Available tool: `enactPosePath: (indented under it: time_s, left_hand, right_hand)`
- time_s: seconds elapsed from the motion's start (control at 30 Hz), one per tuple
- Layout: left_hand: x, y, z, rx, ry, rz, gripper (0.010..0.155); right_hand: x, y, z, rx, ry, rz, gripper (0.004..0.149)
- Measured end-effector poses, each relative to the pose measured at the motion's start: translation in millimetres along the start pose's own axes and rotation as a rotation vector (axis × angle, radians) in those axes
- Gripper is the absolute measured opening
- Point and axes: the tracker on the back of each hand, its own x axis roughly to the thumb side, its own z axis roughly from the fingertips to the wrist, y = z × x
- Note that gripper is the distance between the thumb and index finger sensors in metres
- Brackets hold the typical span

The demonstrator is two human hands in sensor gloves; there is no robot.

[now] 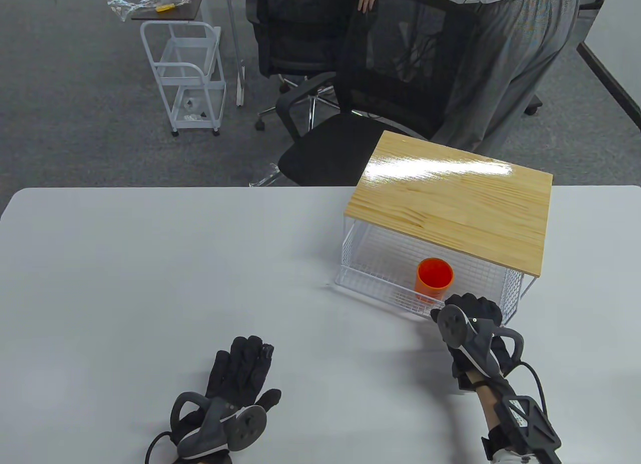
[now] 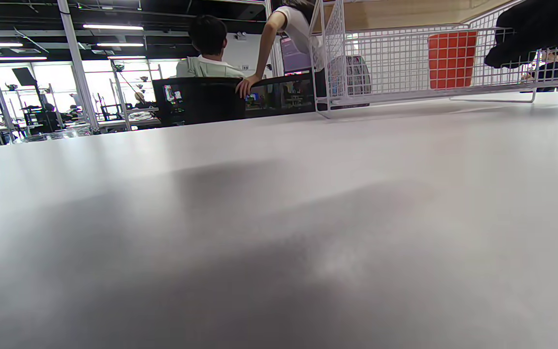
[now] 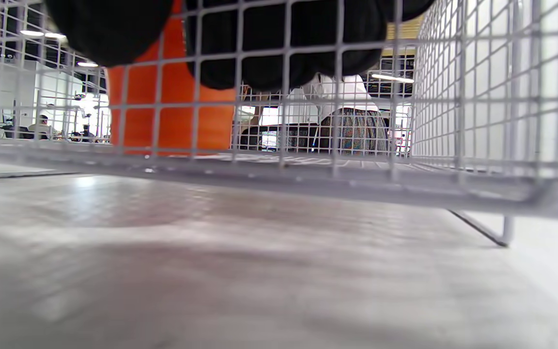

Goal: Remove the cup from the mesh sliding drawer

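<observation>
An orange cup [image 1: 434,279] stands upright in the white mesh drawer [image 1: 375,290], which sticks out from under a wooden top [image 1: 450,198]. My right hand [image 1: 464,303] grips the drawer's front rim just right of the cup. In the right wrist view the fingers [image 3: 283,43] hang inside the mesh [image 3: 453,97], beside the cup [image 3: 172,116], with the thumb outside. My left hand [image 1: 243,366] lies flat and open on the table, far left of the drawer. The left wrist view shows the cup [image 2: 452,60] behind the mesh [image 2: 385,63] and my right hand [image 2: 526,29].
The white table [image 1: 150,264] runs wide to the left of the drawer. Black office chairs [image 1: 380,83] and a standing person [image 1: 516,58] are behind the table's far edge. A white cart [image 1: 188,78] stands on the floor far left.
</observation>
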Motion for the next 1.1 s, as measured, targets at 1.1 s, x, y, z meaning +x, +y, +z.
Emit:
enactPosePath:
  time_s: [1.1]
  left_hand:
    - [2.4, -0.7, 0.3, 0.000, -0.009, 0.009, 0.077]
  right_hand:
    - [11.1, -12.9, 41.0, -0.005, -0.008, -0.004, 0.038]
